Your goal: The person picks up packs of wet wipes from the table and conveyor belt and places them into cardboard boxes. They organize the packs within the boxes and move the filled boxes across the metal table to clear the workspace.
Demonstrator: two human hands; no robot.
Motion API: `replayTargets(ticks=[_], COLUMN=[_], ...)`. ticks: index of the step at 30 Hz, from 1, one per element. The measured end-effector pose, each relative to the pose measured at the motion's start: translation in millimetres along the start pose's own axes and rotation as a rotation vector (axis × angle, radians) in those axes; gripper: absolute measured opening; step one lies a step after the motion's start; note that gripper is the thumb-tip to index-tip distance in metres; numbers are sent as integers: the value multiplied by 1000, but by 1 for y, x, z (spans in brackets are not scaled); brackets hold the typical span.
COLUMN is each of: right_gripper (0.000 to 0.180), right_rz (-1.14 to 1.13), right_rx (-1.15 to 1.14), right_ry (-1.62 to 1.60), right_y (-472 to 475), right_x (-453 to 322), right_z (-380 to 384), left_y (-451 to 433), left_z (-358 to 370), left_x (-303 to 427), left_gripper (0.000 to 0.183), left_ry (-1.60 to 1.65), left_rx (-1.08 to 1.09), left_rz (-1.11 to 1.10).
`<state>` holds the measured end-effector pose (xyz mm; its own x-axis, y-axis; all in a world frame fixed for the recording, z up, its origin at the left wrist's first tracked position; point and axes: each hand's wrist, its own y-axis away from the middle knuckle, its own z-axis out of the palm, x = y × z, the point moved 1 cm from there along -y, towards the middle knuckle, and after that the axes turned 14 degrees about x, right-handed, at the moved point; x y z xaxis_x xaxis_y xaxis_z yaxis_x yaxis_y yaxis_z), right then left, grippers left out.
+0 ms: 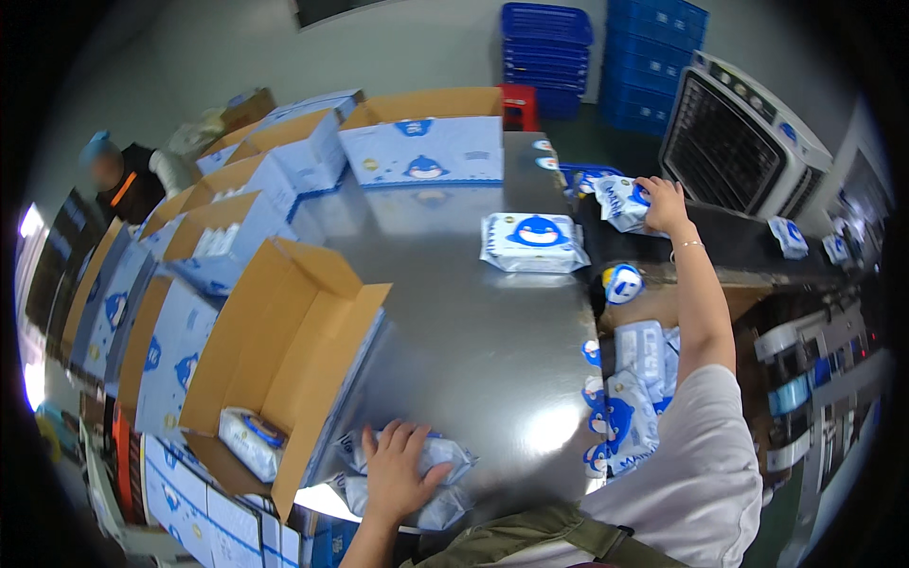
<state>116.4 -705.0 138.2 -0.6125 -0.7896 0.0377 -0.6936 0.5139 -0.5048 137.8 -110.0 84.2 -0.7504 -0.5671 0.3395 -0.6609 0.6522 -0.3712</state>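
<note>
My right hand (664,206) grips a white and blue soft pack of wipes (616,202) over the black conveyor belt (738,241). Spread across two similar packs at the table's near edge is my left hand (401,468); its fingers lie over the farther pack (447,454), its palm near the closer pack (444,508). Whether it grips them is hidden. Left of that hand, an open cardboard carton (291,341) tilts with a wipes pack (252,444) inside. Another pack (536,241) lies face up on the shiny metal table (461,319), showing a blue whale.
More open cartons (426,153) line the table's far and left sides. Several packs (632,419) fill a box below the right edge. Packs (788,238) sit farther along the belt. Behind stand an air cooler (738,142) and blue crates (653,64). A person (135,177) is at far left.
</note>
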Motion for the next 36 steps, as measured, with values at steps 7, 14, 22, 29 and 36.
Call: replayTargets(ticks=[7, 14, 22, 29, 36], right_gripper=[86, 89, 106, 100, 82], right_rz=[-190, -395, -560, -152, 39], right_rx=[-109, -150, -68, -749, -1197], right_ry=[-298, -424, -458, -744, -1405], right_y=[-31, 43, 238, 136, 207], right_x=[-182, -220, -277, -238, -324], right_z=[35, -3, -110, -24, -41], left_y=[3, 4, 30, 108, 181], left_z=[-3, -1, -5, -56, 6], left_x=[-3, -1, 4, -3, -12], left_gripper=[61, 55, 58, 58, 56], left_ry=[-7, 55, 184, 108, 1254], left_rx=[-3, 52, -39, 483, 332], left_rz=[9, 47, 207, -356, -1454])
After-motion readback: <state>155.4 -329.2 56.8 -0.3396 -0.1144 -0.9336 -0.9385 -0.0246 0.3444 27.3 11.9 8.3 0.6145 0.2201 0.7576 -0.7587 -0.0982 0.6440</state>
